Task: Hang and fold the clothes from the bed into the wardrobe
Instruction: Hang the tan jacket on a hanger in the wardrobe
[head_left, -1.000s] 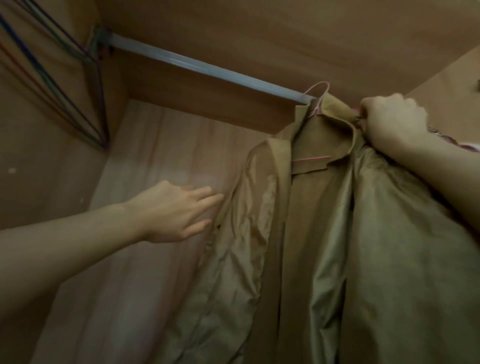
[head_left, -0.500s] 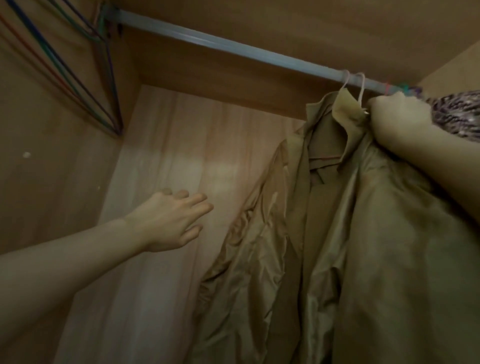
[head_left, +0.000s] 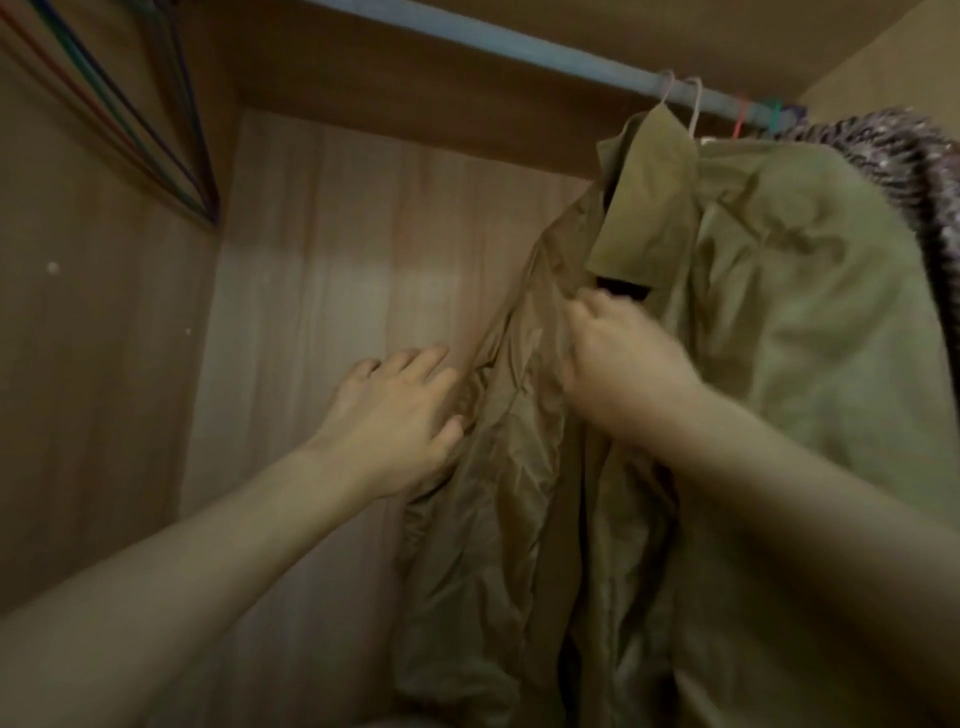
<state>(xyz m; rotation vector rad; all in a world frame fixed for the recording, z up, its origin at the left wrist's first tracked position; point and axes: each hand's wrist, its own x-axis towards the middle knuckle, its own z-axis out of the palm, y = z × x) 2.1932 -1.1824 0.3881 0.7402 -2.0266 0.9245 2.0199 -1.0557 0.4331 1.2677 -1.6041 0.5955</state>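
An olive-brown coat (head_left: 810, 332) hangs on a pale hanger (head_left: 695, 104) from the metal rail (head_left: 519, 49) inside the wooden wardrobe. My right hand (head_left: 618, 364) pinches the coat's front edge just below the collar. My left hand (head_left: 400, 415) lies with fingers spread against the shiny lining of the coat's left panel, holding nothing.
Several empty coloured wire hangers (head_left: 156, 130) hang at the rail's far left by the side wall (head_left: 93, 364). A dark speckled garment (head_left: 914, 161) hangs to the right of the coat. Bare back panel (head_left: 322, 322) shows between the empty hangers and the coat.
The coat's hanger now hangs on the rail on its own. My right hand dropped from the hanger to the coat's front. My left hand moved right onto the lining.
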